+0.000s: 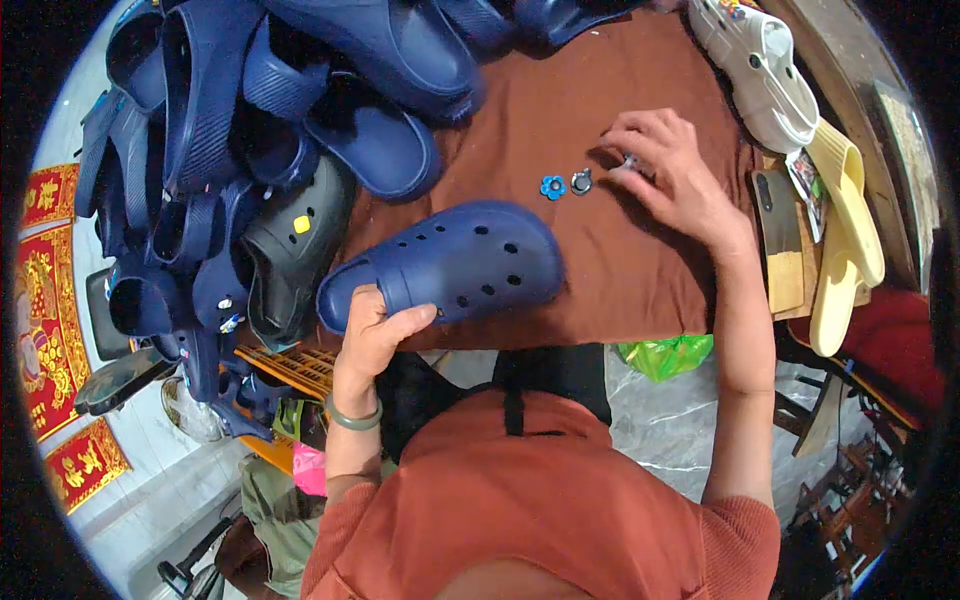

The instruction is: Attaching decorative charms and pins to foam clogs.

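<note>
A navy blue clog [470,255] with round holes in its upper lies on the brown cloth in front of me, toe to the right. My left hand [375,325] grips its near side by the heel, thumb on the outer side and the other fingers mostly hidden. To the right, my right hand [670,170] is low over the cloth, thumb and fingers closing on a small greyish-white piece [629,163], too small to make out fully. Beside those fingertips lie a blue flower-shaped shoe charm [552,187] and a round dark-and-silver charm [581,181].
Many navy slippers and clogs [215,90] are heaped at the left and far side, with a black clog [300,240] bearing a yellow charm. White clogs [765,80] and pale yellow slippers [845,230] line the right edge of the brown cloth [640,290]. A green bag [668,355] hangs below.
</note>
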A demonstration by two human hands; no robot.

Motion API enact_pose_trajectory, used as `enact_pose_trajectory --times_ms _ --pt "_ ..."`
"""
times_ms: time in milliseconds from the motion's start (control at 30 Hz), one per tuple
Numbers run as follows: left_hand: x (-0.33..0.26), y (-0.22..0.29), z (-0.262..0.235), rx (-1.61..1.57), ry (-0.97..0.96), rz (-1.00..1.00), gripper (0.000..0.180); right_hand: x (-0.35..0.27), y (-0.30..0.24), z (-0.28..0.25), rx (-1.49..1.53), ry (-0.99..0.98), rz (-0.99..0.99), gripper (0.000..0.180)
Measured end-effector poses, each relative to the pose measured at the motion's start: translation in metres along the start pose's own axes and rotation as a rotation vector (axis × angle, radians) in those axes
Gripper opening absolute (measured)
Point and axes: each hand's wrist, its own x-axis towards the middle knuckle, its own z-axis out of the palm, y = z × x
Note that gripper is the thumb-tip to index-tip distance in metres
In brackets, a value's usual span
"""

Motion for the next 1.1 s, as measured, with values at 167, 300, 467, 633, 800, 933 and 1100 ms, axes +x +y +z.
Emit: enact_pose_trajectory --times_ms 167,300,467,633,800,933,1100 --pt "0.002 0.001 0.010 -0.029 0.135 0.029 0.024 0.007 -0.026 0.033 0.065 -0.021 -0.145 0.036" --pt "0.001 0.000 0.010 -0.026 0.135 0.003 0.028 0.007 -0.025 0.040 0.055 -0.049 -0.111 0.029" --pt "0.001 -0.001 0.009 -0.058 0.104 -0.003 0.032 0.004 -0.021 0.035 0.103 0.011 -0.015 0.030" --pt "0.002 0.004 0.009 -0.005 0.091 0.016 0.033 0.002 -0.019 0.035 0.052 0.057 -0.001 0.029" --pt "0.003 0.002 0.010 -0.028 0.131 -0.016 0.033 0.005 -0.014 0.034 0.146 0.047 -0.029 0.021" --pt "0.003 -0.003 0.008 -0.032 0.141 -0.006 0.033 0.007 -0.011 0.036 0.157 0.122 -0.088 0.017" --pt "0.003 0.000 0.012 -0.065 0.146 -0.011 0.031 0.009 -0.007 0.044 0.246 0.178 -0.146 0.017"
